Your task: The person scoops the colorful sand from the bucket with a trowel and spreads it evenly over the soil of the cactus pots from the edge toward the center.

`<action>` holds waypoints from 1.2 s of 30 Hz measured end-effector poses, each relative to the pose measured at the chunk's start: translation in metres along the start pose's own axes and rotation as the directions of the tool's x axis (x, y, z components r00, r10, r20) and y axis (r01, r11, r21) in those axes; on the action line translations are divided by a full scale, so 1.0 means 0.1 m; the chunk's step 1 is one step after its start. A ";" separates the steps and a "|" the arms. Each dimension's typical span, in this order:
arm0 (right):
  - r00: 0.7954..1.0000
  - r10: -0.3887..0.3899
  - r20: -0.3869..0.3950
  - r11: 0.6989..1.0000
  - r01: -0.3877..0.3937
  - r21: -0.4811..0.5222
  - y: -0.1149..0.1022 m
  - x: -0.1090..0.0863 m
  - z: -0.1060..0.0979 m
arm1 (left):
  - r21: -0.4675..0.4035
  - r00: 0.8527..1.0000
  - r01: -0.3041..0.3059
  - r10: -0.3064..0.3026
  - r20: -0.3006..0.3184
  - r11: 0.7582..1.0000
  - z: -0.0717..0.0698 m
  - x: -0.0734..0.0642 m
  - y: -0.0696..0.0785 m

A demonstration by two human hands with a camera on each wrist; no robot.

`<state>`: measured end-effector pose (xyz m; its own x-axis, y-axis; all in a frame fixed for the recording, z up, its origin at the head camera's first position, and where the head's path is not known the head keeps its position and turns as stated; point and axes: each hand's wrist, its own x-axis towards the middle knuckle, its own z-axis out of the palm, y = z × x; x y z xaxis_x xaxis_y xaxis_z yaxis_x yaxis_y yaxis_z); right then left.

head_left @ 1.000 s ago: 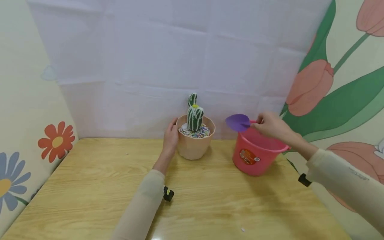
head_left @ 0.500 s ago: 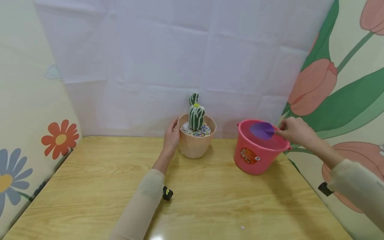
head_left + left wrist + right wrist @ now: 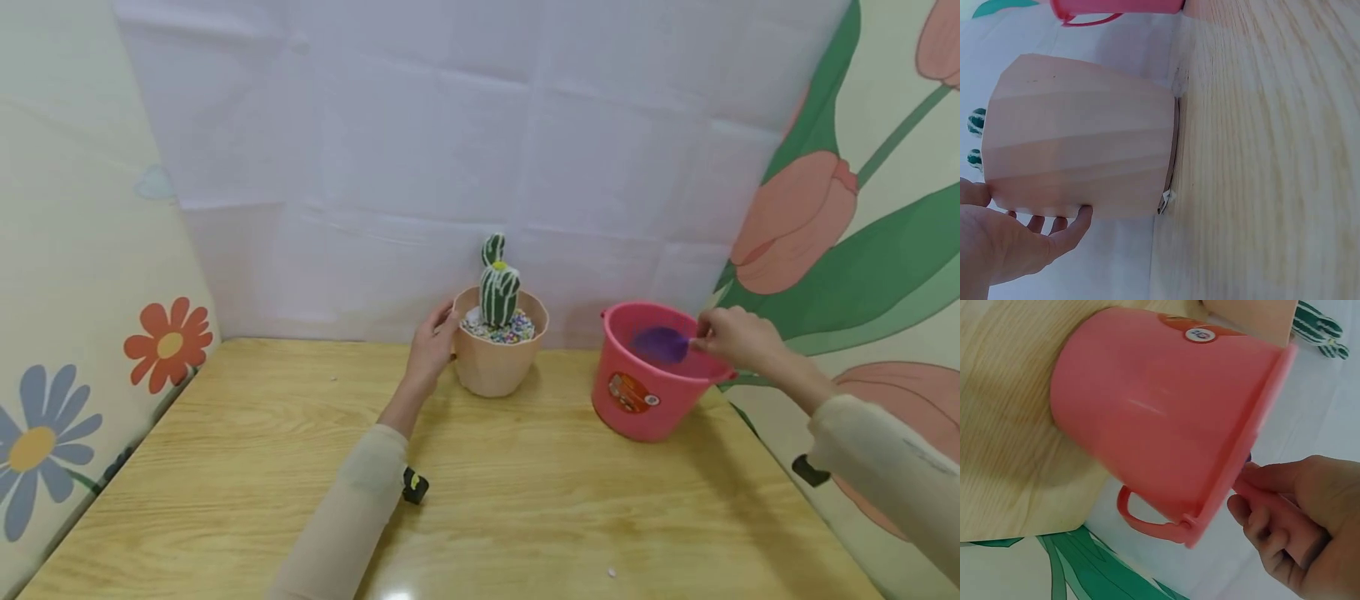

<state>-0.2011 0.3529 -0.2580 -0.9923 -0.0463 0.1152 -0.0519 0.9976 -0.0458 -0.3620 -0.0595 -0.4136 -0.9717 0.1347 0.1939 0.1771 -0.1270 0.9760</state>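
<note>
In the head view, a peach flower pot (image 3: 493, 371) holds a green-and-white cactus figure (image 3: 498, 297) standing in multicoloured granules (image 3: 517, 327). My left hand (image 3: 431, 346) grips the pot's left side, thumb by the rim; in the left wrist view the curled fingers (image 3: 1071, 234) touch its outer wall. To the right stands a pink bucket (image 3: 637, 396) with a label on its front. My right hand (image 3: 738, 337), at the bucket's back right rim, holds a small trowel by its pink handle (image 3: 1291, 528). The trowel's purple blade (image 3: 660, 343) is inside the bucket, whose bottom is hidden.
Both containers stand on a wood-grain table (image 3: 510, 500), near its back edge. A white cloth (image 3: 412, 167) hangs behind them. The bucket's handle (image 3: 1147, 526) hangs at its side. One tiny pale bit (image 3: 611, 572) lies near the front.
My right hand has moved right and lowered the trowel blade from above the bucket's left rim down into the bucket. My left hand stays at the pot.
</note>
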 end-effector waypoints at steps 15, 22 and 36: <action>0.992 -0.099 0.079 0.995 0.101 -0.018 0.08 0.18 0.30 | 0.018 1.000 0.013 -0.013 0.003 1.000 -0.02 0.00 0.01; 0.990 -0.090 0.107 0.996 0.089 0.017 0.10 0.20 0.38 | 0.022 1.000 0.018 -0.019 0.018 1.000 0.00 0.00 0.01; 0.988 -0.066 0.141 0.997 0.060 0.044 0.13 0.34 0.41 | 0.020 1.000 0.013 -0.013 0.014 1.000 -0.01 -0.02 0.04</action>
<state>-0.2402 0.3617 -0.2949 -0.9926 -0.1189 -0.0232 -0.1166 0.9898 -0.0821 -0.3596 -0.0608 -0.4102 -0.9717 0.1503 0.1823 0.1675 -0.1058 0.9802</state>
